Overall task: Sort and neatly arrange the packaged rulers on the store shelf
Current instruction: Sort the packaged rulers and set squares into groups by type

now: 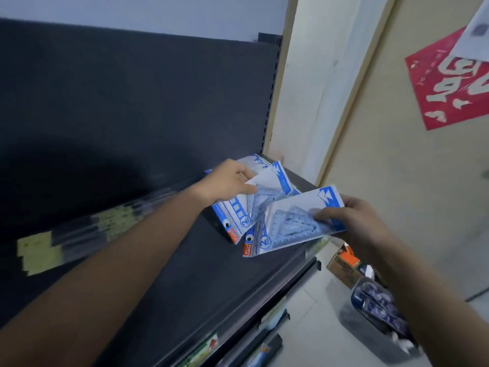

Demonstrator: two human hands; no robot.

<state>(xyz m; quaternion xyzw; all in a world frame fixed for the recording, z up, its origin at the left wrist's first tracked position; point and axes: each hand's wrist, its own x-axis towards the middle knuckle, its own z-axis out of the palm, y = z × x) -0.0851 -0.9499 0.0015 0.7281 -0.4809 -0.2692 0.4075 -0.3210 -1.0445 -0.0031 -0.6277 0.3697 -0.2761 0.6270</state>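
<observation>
Blue-white ruler pack (291, 207), centre-right of frame, is pinched in the right hand (354, 221), long axis slanting down-left toward the pile (235, 218), whose top pack (270, 181) the nearer left hand (227, 182) pinches.

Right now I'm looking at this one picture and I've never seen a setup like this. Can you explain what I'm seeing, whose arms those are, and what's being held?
There is no machine here. A person wears a single camera on the head, so this one picture looks forward and down along their own arms. The surface is a dark store shelf. At its right end lies a loose heap of ruler packets, blue and white. The left hand pinches the upper packet of that heap with its fingers. The right hand grips the front packet, with a clear set square inside, near the shelf's front edge. Further left lie long yellow-labelled packets, too blurred to read.
</observation>
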